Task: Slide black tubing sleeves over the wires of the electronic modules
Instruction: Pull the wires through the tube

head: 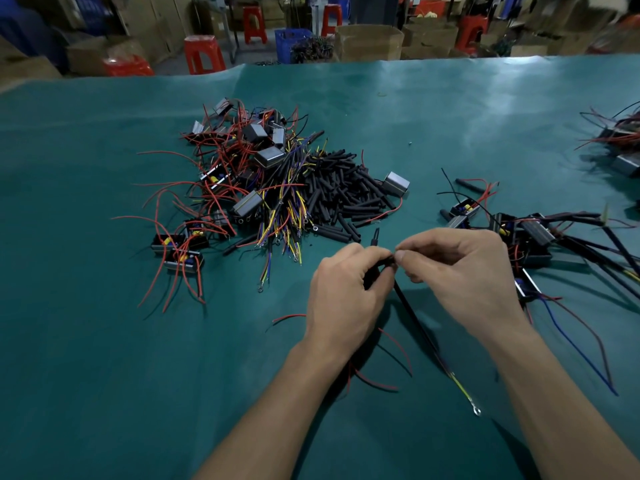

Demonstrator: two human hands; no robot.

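I see both hands meeting above the near middle of the table [104,341], which is covered in a teal sheet. My left hand [341,292] is curled, its fingers wrapped around a black tubing sleeve [414,317] near its upper end, and my right hand [460,271] has thumb and forefinger pinched together right against the left fingertips, at the mouth of that sleeve; whatever thin wire it nips there is too small for me to make out. The sleeve runs down from the left hand toward the near edge, and out of its lower end comes a yellow wire [459,386] ending in a small ring terminal [477,410] that lies on the sheet. A short black stub [375,236] sticks up just behind the left fingers. Loose red wires [398,344] trail on the sheet under and beside my left wrist. Toward the middle of the table sits a heap of loose black tubing sleeves [346,195], and touching it on the left is a tangled pile of electronic modules [242,174] with red, yellow and blue leads spilling toward the left edge. To the right of my hands, near the right edge, lies a smaller cluster of modules with sleeved wires [540,240], and another bunch of modules [623,140] sits at the far right edge. Beyond the far edge I can see red stools [202,53], a blue crate [292,43] and cardboard boxes [369,41].
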